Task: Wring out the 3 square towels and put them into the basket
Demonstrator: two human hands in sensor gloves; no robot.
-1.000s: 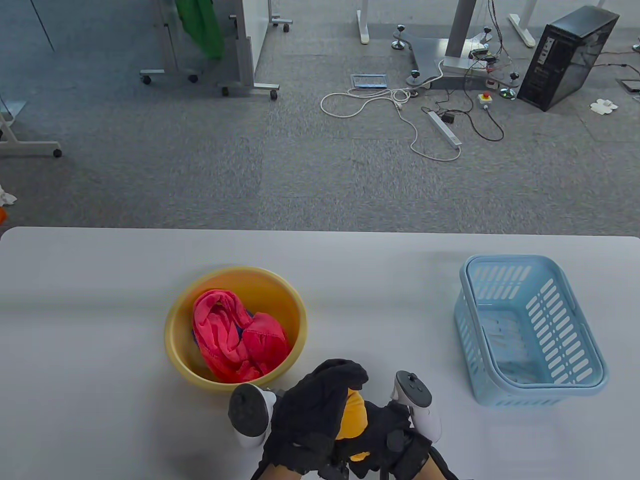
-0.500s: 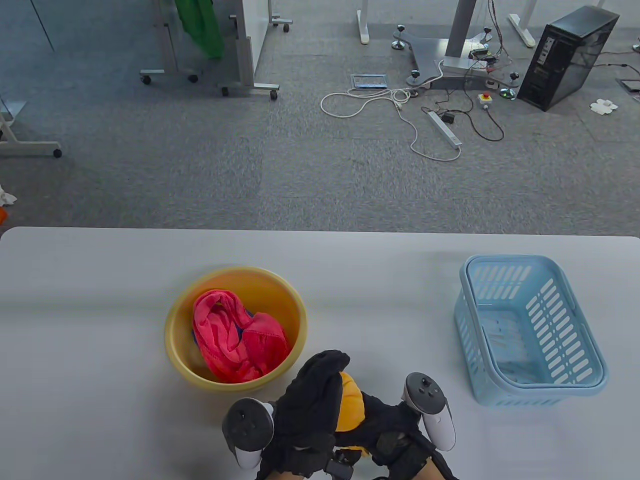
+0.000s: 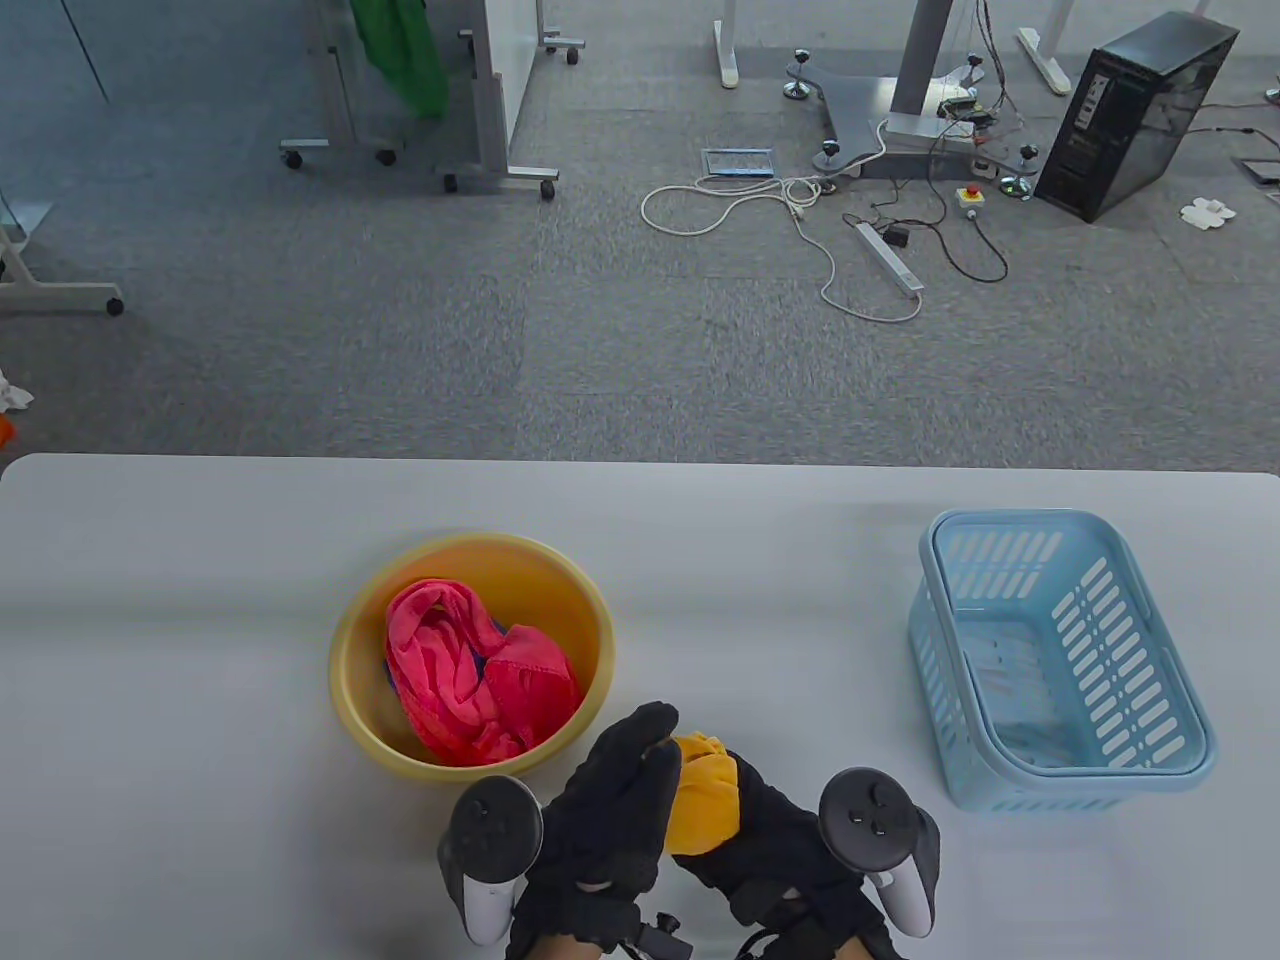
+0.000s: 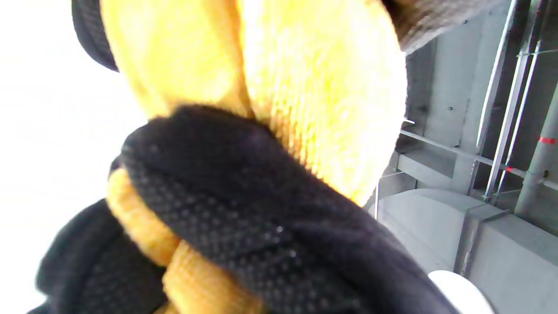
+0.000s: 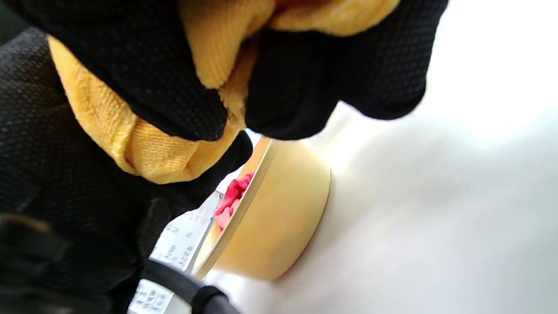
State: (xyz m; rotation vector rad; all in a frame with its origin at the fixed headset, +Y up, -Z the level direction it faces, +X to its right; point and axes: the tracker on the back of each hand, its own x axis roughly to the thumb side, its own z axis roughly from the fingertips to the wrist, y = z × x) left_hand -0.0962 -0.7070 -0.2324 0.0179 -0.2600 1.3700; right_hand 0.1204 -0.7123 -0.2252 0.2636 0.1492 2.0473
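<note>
Both gloved hands grip a bunched yellow towel (image 3: 702,806) just in front of the yellow basin (image 3: 352,640). My left hand (image 3: 612,812) wraps over the towel from the left; my right hand (image 3: 775,840) holds it from the right. The left wrist view is filled by the yellow towel (image 4: 314,87) squeezed between black fingers (image 4: 244,209). In the right wrist view, fingertips (image 5: 287,100) pinch the yellow towel (image 5: 144,144) above the basin (image 5: 279,226). A pink towel (image 3: 470,680) lies crumpled in the basin over a sliver of blue cloth (image 3: 390,678). The light blue basket (image 3: 1060,660) stands at the right with nothing in it.
The white table (image 3: 200,620) ends at a far edge, with grey carpet beyond. On the floor lie cables, a power strip (image 3: 890,258) and a black computer case (image 3: 1135,115).
Both hands have twisted around the yellow towel: the left hand's fingers rolled over its top and the right tracker swung right and toward the table's front edge. The towel shows a shorter, tighter bundle.
</note>
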